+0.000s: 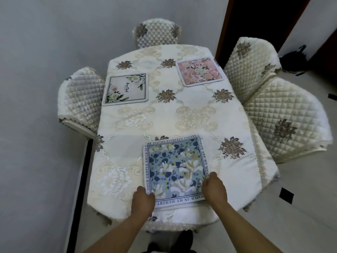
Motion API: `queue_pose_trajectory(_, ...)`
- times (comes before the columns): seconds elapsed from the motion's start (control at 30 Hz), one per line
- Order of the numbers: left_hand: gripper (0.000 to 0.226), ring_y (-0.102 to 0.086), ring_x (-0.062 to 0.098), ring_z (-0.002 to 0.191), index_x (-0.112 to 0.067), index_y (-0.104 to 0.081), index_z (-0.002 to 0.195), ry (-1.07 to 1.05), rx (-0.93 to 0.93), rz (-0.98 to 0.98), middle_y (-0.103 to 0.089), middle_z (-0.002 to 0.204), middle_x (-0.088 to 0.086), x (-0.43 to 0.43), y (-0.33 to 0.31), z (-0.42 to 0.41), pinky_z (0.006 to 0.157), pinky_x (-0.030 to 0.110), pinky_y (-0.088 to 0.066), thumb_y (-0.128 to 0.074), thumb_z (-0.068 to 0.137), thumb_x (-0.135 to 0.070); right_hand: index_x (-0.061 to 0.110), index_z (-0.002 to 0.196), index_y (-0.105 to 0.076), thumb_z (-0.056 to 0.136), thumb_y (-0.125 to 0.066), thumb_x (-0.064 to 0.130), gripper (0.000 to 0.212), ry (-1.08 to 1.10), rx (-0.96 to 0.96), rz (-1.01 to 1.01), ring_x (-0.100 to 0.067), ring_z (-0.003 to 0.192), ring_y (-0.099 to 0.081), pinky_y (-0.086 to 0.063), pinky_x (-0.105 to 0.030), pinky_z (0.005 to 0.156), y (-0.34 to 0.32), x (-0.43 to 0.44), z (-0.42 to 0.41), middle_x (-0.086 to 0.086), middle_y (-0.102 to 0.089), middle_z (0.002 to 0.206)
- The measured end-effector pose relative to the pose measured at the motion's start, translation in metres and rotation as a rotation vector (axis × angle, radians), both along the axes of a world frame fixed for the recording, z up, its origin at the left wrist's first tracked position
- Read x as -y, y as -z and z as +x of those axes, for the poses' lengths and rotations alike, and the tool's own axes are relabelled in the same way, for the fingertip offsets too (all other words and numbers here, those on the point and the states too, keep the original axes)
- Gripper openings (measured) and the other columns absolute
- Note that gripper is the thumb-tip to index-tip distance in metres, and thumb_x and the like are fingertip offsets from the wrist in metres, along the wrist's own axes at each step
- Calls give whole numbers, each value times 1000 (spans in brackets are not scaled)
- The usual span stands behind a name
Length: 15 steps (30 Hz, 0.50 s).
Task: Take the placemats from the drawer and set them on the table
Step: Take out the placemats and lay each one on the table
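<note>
blue floral square placemat (176,170) gripped at its near corners by left hand (143,199) and right hand (214,188) | laid flat at 6 o'clock on cream tablecloth-covered table (182,114) | white floral mat (125,89) at 10, pink floral mat (199,71) at 1

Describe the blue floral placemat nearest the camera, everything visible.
The blue floral placemat is square with rounded corners, printed with navy leaves and cream blossoms inside a white border carrying dark capital lettering. It looks thin and flexible and lies flat on the tablecloth at the table's near edge. The left hand holds its near-left corner, and the right hand its right edge near the front corner.
</note>
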<state>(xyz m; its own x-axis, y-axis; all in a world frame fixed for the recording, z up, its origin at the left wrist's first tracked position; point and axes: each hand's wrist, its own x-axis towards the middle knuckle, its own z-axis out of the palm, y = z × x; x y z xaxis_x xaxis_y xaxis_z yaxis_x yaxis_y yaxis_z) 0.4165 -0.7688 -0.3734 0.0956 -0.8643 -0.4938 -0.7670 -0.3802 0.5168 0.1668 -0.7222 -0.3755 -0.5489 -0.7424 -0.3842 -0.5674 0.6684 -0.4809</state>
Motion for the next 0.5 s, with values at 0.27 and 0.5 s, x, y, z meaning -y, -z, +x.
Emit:
queue_pose_trajectory(0.27,10,-55,24,79,-8,-54,97,173,-106,-91,-61,92,7,1,-35,11,59,29,-36,-50,94,-16,14,88,-41,98,-41,20,11,39,-106,-83,-37,85,-64,-36,-32,62,-31,-26,7,-15,-67,90)
queue_pose_trajectory(0.5,7,-52,17,75,-14,-53,100,414,-196,-308,-54,85,-2,-5,-71,2,54,16,-33,-48,98,-18,14,86,-39,99,-41,29,20,168,-257,-136,-37,80,-64,-35,-33,59,-61,-76,-9,-13,-66,84)
